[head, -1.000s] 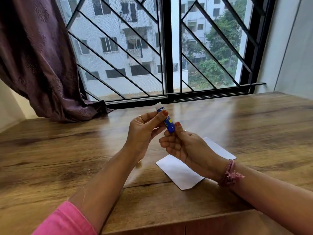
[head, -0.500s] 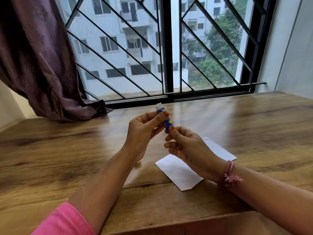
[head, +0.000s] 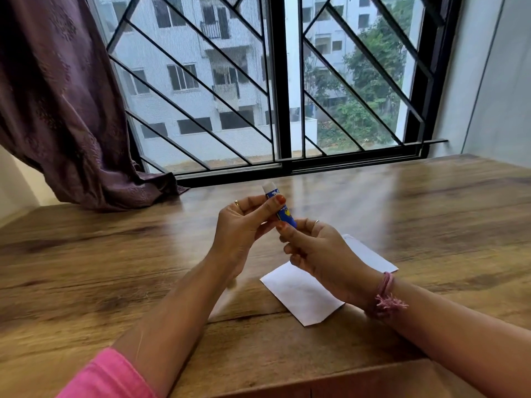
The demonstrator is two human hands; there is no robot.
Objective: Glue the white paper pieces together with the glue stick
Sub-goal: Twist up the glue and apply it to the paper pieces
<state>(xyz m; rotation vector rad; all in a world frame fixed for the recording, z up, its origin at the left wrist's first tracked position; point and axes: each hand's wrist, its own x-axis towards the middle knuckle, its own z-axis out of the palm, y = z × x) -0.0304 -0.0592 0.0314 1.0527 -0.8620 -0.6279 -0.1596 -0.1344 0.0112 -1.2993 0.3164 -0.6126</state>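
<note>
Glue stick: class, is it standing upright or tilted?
Tilted: the glue stick slants, white end up-left, between the left hand and right hand.

Glue stick label print blurred, unreadable.

Right hand hides white paper middle; glue stick label too small; curtain cut off at 9 o'clock.

wooden table, white paper lying flat
</note>
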